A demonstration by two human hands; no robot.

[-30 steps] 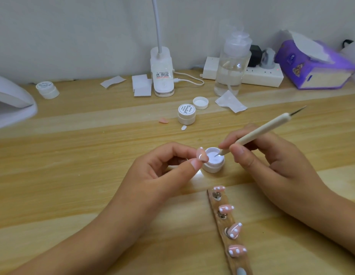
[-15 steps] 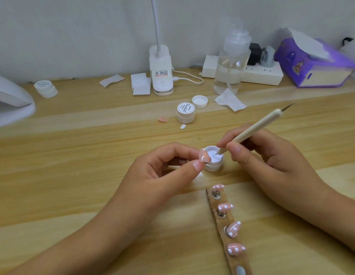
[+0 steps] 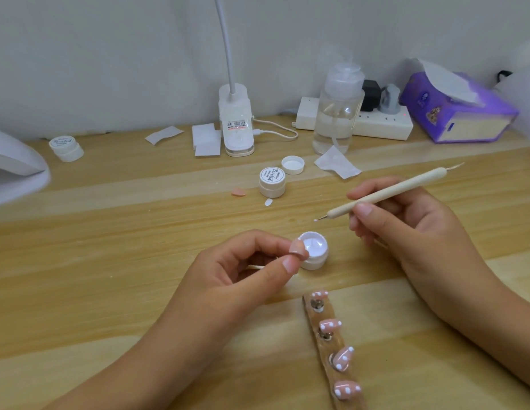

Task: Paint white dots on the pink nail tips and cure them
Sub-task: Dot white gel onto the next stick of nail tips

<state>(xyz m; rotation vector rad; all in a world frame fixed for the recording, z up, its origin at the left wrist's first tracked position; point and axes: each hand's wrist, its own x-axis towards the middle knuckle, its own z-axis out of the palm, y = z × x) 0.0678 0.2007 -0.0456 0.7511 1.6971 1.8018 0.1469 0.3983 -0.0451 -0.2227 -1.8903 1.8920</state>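
Closest: wooden strip (image 3: 336, 342) w/ 4 pink nail tips (image 3: 345, 390), all dotted white. Behind it an open jar of white gel (image 3: 315, 255). L hand (image 3: 228, 279) pinches another pink tip (image 3: 298, 249) btwn thumb & forefinger, right at the jar's rim. R hand (image 3: 406, 229) grips a dotting pen (image 3: 385, 194), its white-loaded end not touching the jar. Further back: closed jar (image 3: 272, 182), lid reads "Painted", loose cap (image 3: 292, 165) beside it, pump bottle (image 3: 337, 113) w/ clear liquid.

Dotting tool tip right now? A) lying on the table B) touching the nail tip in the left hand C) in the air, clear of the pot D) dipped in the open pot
C: the tool, held by the right hand, has its white-beaded tip in the air above the pot, touching neither it nor the nail tip.
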